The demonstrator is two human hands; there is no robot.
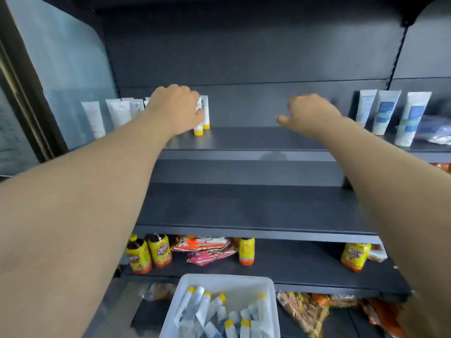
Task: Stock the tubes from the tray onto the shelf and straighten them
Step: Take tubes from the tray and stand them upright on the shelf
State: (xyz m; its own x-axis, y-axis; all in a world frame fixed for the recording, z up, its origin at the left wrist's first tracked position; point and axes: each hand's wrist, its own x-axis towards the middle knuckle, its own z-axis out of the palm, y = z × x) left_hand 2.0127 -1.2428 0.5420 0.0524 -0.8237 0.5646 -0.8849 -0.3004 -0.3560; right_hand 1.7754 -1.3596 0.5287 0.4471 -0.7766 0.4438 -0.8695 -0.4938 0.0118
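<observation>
Dark shelf point(256, 139), left hand point(175, 107) gripping yellow-capped tubes point(206, 115)

The top shelf point(256, 139), dark and matte, carries a row of white tubes point(94, 118) at its left end. Just beside them stand two yellow-capped tubes point(205, 115), caps down. Three blue-labelled tubes point(386, 111) lean upright at the right, next to a dark bag point(436, 129). The lower shelf point(292, 267) holds yellow bottles point(159, 251), flat snack packets point(207, 250), a single bottle point(246, 251) and a yellow pouch point(355, 256). Below, a white tray point(227, 280) holds loose tubes point(202, 311) (what the tray rests on is hidden).
</observation>
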